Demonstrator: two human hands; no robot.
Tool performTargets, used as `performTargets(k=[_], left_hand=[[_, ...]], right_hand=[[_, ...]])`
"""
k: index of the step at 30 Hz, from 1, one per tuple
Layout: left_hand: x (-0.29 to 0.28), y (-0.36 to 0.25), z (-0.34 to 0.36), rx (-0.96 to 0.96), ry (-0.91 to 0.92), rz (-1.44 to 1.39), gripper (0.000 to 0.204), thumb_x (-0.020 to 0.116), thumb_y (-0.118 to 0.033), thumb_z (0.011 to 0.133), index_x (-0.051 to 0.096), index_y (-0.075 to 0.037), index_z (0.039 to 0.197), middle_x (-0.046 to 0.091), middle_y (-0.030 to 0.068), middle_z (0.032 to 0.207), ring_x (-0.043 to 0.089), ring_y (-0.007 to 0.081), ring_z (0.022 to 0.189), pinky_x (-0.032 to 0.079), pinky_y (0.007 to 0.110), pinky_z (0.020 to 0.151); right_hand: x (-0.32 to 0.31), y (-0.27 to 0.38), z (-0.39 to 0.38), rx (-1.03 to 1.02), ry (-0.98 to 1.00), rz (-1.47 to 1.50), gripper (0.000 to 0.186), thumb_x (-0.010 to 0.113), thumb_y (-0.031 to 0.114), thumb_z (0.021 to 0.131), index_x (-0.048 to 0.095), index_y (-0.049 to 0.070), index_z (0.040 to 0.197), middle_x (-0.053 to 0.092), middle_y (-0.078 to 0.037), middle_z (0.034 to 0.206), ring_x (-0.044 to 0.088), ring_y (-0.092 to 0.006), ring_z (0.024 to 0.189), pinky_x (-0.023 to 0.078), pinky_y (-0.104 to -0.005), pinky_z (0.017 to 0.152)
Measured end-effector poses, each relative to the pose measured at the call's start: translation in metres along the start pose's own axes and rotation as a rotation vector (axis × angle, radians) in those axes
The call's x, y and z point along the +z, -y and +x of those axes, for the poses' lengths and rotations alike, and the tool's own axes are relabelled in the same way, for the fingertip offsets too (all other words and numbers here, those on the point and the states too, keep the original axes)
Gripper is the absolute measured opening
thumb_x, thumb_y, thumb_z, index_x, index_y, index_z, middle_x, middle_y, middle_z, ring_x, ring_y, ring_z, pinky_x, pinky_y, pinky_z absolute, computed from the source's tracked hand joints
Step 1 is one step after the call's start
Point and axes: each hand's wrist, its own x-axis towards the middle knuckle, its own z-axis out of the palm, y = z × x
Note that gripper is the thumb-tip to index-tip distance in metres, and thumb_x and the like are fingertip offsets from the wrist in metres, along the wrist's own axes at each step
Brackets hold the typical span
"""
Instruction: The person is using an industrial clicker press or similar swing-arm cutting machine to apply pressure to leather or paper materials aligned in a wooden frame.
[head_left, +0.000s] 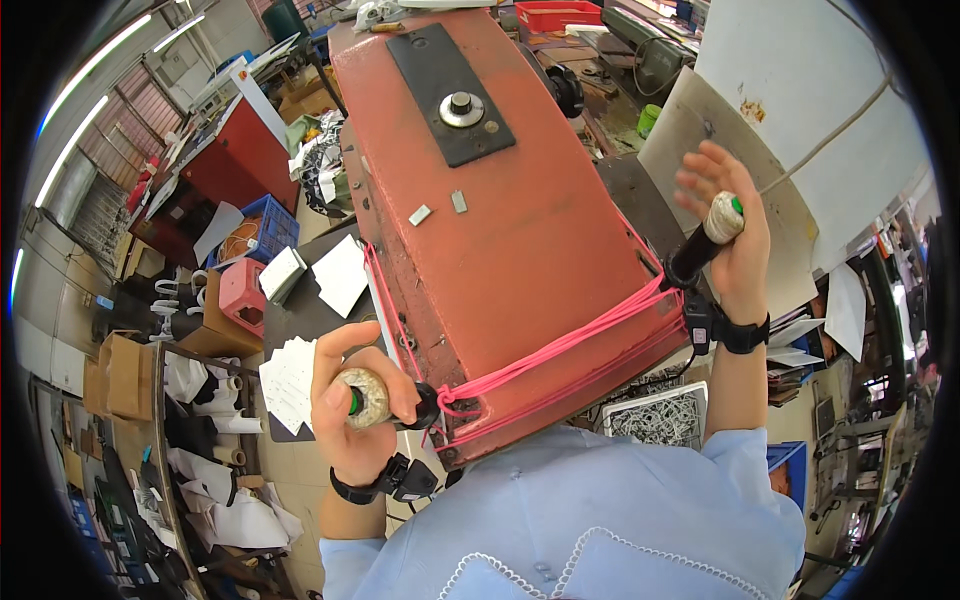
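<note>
A large red machine arm (540, 250) fills the middle, with a black plate (432, 72) and a silver-rimmed dial (462, 109) on top. Pink cord (570, 345) is strung across its near end, between two handles. My left hand (345, 445) curls around the left handle (372, 390), which has a pale wrapped grip and a green button. On the other side, my right hand (745, 265) rests against the right handle (722, 222), its fingers stretched out and apart. A green button tops that handle too. Both wrists wear black straps with small modules.
Two small metal pieces (420, 215) lie on the machine's top. White papers (290, 385) sit on a dark table at left. A tray of small pieces (660, 418) stands below the machine's right side. Cardboard boxes (128, 375) are farther left; a large board (740, 190) is at right.
</note>
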Motion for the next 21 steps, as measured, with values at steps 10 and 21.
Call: performTargets(k=[10, 21], left_hand=[[-0.033, 0.022, -0.01, 0.06, 0.013, 0.013, 0.033, 0.043, -0.036, 0.096, 0.049, -0.004, 0.093, 0.049, 0.0076, 0.061, 0.047, 0.0166, 0.047, 0.042, 0.032, 0.051], [-0.03, 0.021, -0.01, 0.073, 0.033, 0.022, 0.063, 0.039, -0.067, 0.095, 0.047, -0.005, 0.092, 0.049, 0.0071, 0.063, 0.048, 0.0161, 0.05, 0.042, 0.031, 0.051]], right_hand=[[0.001, -0.023, -0.023, 0.012, 0.074, 0.105, 0.031, 0.048, 0.024, 0.097, 0.059, -0.003, 0.104, 0.057, -0.009, 0.068, 0.053, -0.0155, 0.059, 0.044, -0.0281, 0.058], [0.003, -0.032, -0.022, -0.042, 0.068, 0.107, 0.055, 0.038, 0.046, 0.104, 0.053, -0.004, 0.121, 0.054, -0.006, 0.062, 0.05, -0.0117, 0.054, 0.04, -0.024, 0.052]])
